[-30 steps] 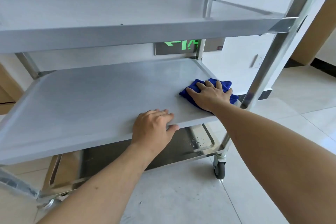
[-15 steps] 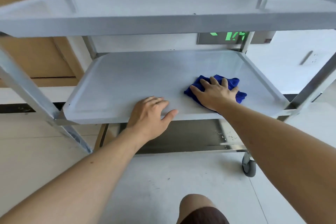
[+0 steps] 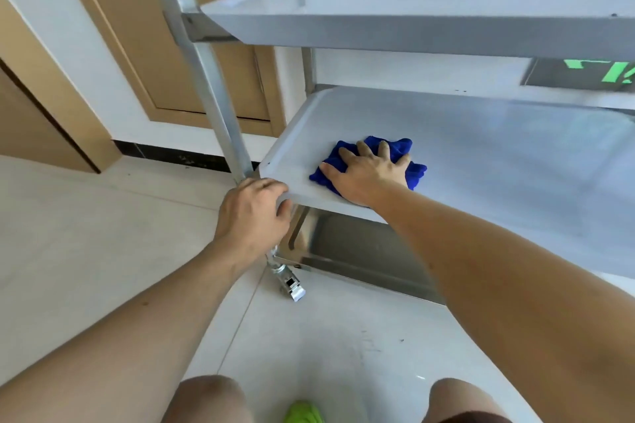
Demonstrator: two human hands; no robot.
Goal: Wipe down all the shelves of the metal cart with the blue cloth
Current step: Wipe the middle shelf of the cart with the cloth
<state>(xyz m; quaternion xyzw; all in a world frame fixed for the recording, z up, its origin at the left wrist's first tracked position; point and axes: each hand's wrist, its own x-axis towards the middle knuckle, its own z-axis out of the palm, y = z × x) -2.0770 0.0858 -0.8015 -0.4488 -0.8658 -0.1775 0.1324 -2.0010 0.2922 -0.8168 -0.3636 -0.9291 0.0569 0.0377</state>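
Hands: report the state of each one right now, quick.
Left hand: closed around the front left corner of the metal cart's middle shelf.
Right hand: open, fingers spread, pressing flat on the crumpled blue cloth.

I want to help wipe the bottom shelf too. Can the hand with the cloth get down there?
Probably yes. The right hand presses the blue cloth on the middle shelf; the bottom shelf's front looks open, nothing blocking.

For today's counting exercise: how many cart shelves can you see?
3. The top shelf is above the hands, the middle shelf is under the cloth, and the bottom shelf is partly hidden below.
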